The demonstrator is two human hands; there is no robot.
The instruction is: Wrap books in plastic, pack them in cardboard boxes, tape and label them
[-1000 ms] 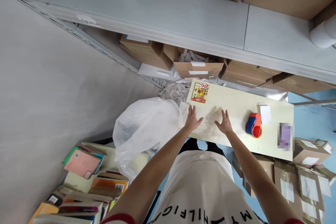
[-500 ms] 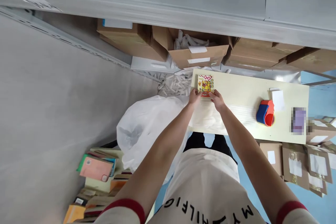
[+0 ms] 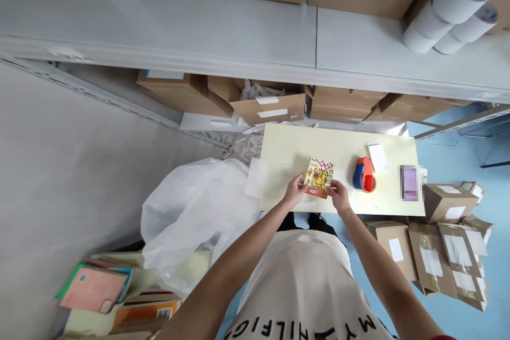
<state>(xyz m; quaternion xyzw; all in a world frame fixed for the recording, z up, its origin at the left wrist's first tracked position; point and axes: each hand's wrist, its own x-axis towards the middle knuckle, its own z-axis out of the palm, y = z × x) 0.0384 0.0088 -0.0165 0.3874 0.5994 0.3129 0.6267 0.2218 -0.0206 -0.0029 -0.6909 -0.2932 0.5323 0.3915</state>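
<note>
A small colourful booklet (image 3: 319,177) with cartoon figures is held between both hands just above the pale yellow table (image 3: 342,143), near its front edge. My left hand (image 3: 295,190) pinches its left edge. My right hand (image 3: 338,194) grips its lower right corner. A thin clear plastic sheet (image 3: 258,176) lies on the table left of the booklet.
A red and blue tape dispenser (image 3: 364,175) and a white card (image 3: 377,156) sit to the right. A big white plastic bag (image 3: 191,212) hangs off the table's left. Cardboard boxes (image 3: 263,106) line the shelf behind, parcels (image 3: 442,255) lie right, books (image 3: 95,289) lower left.
Both hands left the plastic sheet, reached to the far left corner, took the booklet, and have brought it back toward the table's front middle.
</note>
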